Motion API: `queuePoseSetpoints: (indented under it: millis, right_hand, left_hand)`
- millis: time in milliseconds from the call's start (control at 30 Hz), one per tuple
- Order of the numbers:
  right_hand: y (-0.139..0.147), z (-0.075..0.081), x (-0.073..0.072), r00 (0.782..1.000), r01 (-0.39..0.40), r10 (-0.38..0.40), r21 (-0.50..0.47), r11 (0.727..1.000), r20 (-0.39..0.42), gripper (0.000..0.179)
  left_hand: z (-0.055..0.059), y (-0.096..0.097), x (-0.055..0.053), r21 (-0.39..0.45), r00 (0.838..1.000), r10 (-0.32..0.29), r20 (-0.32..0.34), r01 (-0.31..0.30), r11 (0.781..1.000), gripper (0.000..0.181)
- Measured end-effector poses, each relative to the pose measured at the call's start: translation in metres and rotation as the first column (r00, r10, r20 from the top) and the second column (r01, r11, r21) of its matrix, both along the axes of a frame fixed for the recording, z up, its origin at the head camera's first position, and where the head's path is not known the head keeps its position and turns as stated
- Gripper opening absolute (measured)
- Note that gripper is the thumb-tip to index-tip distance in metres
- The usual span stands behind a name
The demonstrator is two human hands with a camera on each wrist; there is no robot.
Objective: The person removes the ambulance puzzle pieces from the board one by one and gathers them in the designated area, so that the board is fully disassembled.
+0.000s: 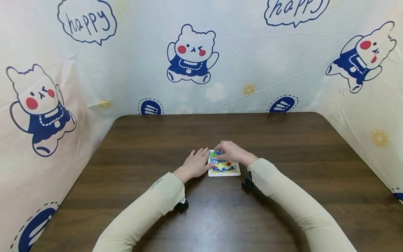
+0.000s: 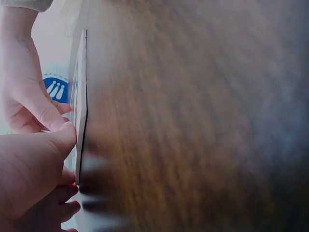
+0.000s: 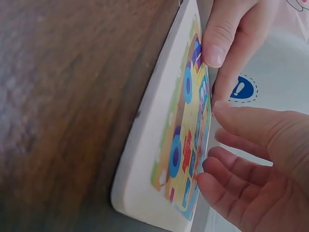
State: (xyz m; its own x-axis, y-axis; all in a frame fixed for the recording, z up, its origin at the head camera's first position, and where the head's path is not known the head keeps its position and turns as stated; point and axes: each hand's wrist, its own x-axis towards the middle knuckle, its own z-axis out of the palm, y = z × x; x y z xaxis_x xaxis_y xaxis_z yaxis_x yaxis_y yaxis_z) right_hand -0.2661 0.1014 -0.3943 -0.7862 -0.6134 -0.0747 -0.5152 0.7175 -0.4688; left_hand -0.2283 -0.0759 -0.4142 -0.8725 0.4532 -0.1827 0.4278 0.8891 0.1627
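Note:
A small white-framed jigsaw board point(image 1: 225, 174) lies flat on the brown table, its picture a yellow ambulance with blue wheels and a red cross. My left hand point(image 1: 196, 164) rests at the board's left side, fingers straight and spread, the thumb lying over the picture near that edge. Above the picture's upper part is my right hand point(image 1: 233, 152), fingers bent down toward the surface. In the right wrist view, the right hand point(image 3: 260, 169) has its thumb and fingers apart, with fingertips right at the picture and no loose piece showing between them. The hand covers the picture's upper part in the head view.
The dark wood table point(image 1: 145, 140) extends around the board on all sides. Behind it hangs a pale cloth point(image 1: 239, 70) printed with cartoon bears. A black wrist device point(image 1: 247, 182) sits under the right sleeve, another black device point(image 1: 181, 205) under the left.

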Motion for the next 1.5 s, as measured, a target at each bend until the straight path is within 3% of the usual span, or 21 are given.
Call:
queuePoseSetpoints:
  millis: [467,933,1500]
  right_hand:
    - [-0.004,-0.002,-0.005,1.0,-0.006,0.006,0.014,1.0,0.002,0.027]
    - [-0.007,0.0,-0.009,0.999,0.006,-0.007,0.042,0.999,0.031,0.023]
    - [-0.008,-0.005,-0.017,0.989,0.098,-0.088,-0.073,0.993,0.119,0.008]
  left_hand:
    - [0.004,0.001,0.0,-0.004,1.0,-0.009,0.017,0.009,1.0,0.071]
    - [0.0,0.0,-0.003,-0.01,1.0,0.001,0.024,-0.001,1.0,0.073]
    - [0.004,0.001,-0.003,-0.013,1.0,-0.003,0.018,0.003,1.0,0.073]
